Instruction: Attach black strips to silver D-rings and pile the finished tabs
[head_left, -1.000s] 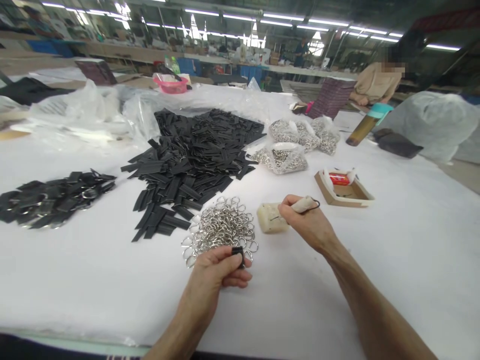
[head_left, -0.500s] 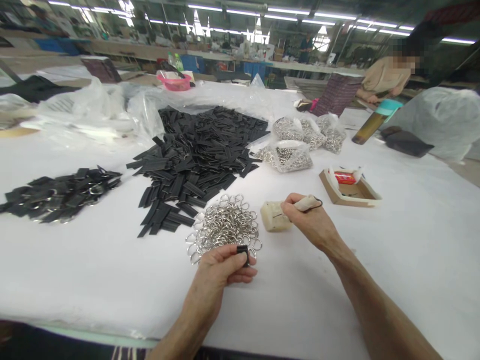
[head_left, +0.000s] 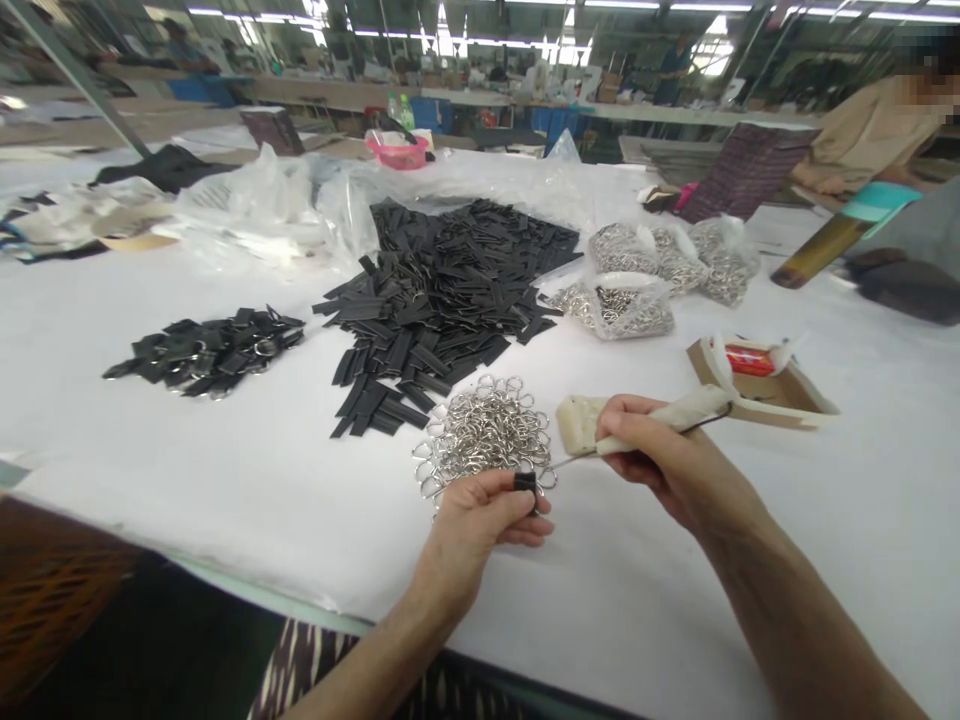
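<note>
My left hand (head_left: 487,520) pinches a short folded black strip (head_left: 526,484) between thumb and fingers, just in front of a heap of silvery metal rings (head_left: 487,425). Whether a ring sits inside the fold is hidden. My right hand (head_left: 660,450) is closed around a pale-handled tool (head_left: 694,408) with a thin metal tip, which points left at the strip and stops a little short of it. Behind the right hand's fingertips lies a yellowish block (head_left: 576,425), partly covered by them. A large pile of flat black strips (head_left: 450,290) spreads beyond the rings.
On the left is a smaller pile of black strips with rings (head_left: 210,350). Clear bags of rings (head_left: 634,305), a small cardboard box (head_left: 795,408) and a bottle with a turquoise lid (head_left: 840,235) are at the right. Another person (head_left: 862,135) is beyond them.
My right hand has drawn the tool away from the yellowish block and turned its tip toward the strip in my left hand. The camera view has swung left.
</note>
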